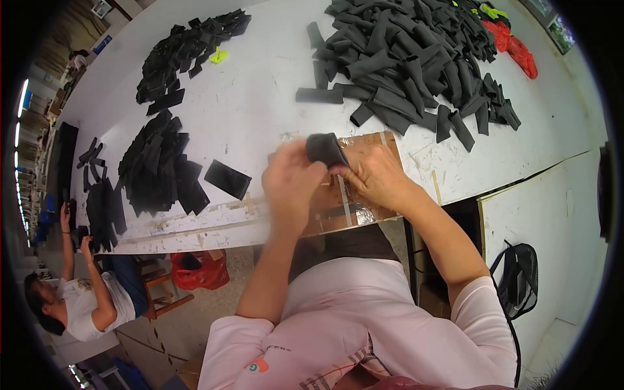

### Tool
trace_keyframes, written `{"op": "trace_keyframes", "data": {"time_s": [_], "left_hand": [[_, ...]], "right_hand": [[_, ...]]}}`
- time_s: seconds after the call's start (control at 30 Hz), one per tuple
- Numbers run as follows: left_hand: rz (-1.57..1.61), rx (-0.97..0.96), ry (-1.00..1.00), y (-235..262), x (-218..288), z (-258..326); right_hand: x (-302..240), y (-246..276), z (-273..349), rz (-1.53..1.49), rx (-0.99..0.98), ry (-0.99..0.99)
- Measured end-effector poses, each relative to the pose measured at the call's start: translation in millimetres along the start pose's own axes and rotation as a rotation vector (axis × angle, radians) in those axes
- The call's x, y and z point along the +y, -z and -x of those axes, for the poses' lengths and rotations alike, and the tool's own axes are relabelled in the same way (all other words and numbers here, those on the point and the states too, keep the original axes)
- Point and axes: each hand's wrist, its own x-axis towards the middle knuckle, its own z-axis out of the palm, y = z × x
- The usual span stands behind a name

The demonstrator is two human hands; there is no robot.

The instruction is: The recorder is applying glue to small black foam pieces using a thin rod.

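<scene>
A short black fabric tube point(326, 151) is held up between my two hands, just above the table's near edge. My right hand point(378, 172) is closed on its right side, thumb toward me. At its left side my left hand point(289, 179), smeared by motion, has its fingers closed at the fabric. Beneath them lies a brown cardboard sheet point(388, 144) with clear tape on it. Left of my left hand a single flat black piece point(227, 179) lies on the white table point(273, 71).
A large heap of black fabric tubes point(409, 65) covers the far right, beside a red plastic bag point(513, 49). Flat black pieces are piled at left point(153, 166) and far left point(175, 58). Another person point(97, 296) sits at the table's left end, near a red bag point(198, 268).
</scene>
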Motion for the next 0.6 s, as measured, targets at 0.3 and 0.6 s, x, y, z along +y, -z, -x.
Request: {"op": "trace_keyframes", "data": {"time_s": [0.3,0.6], "left_hand": [[-0.485,-0.197,-0.112,-13.4,9.1,-21.5],[-0.704,-0.232,-0.212,-13.8,12.3,-20.9]], "right_hand": [[13.6,-17.1,1.7,-0.122,-0.006,-0.003],[12.0,-14.5,0.0,-0.256,-0.013,-0.112]]}}
